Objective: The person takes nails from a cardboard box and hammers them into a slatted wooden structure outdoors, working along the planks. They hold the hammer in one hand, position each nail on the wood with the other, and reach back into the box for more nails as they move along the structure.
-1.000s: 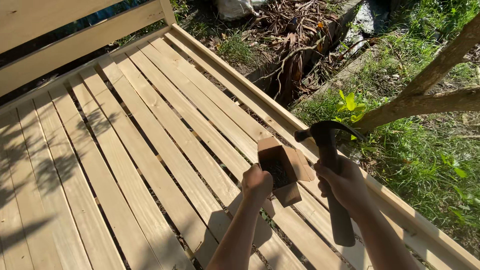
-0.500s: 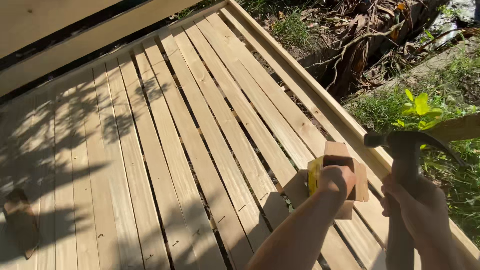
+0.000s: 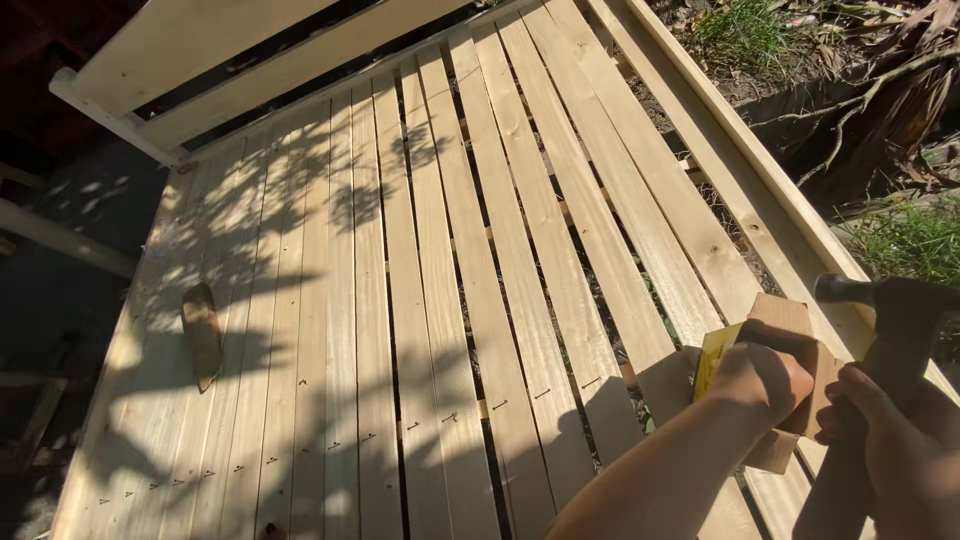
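over pale slats, hands [image 3: 762, 378] [image 3: 890, 450] seemingly gripping box [image 3: 790, 325], hammer [image 3: 905, 320]

Package: small brown cardboard box [image 3: 790, 345], flaps open, at the lower right on the pale wooden slats.
Label: yellow panel [image 3: 712, 358] on the box's left side.
Contact: left hand [image 3: 765, 378] reaches into it.

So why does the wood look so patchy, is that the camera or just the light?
Just light: in the head view, hard sun falls on the slatted deck, leafy shadows dapple its left side, and the left hand and hammer sit partly in shade; the boards fan out toward the frame edges.
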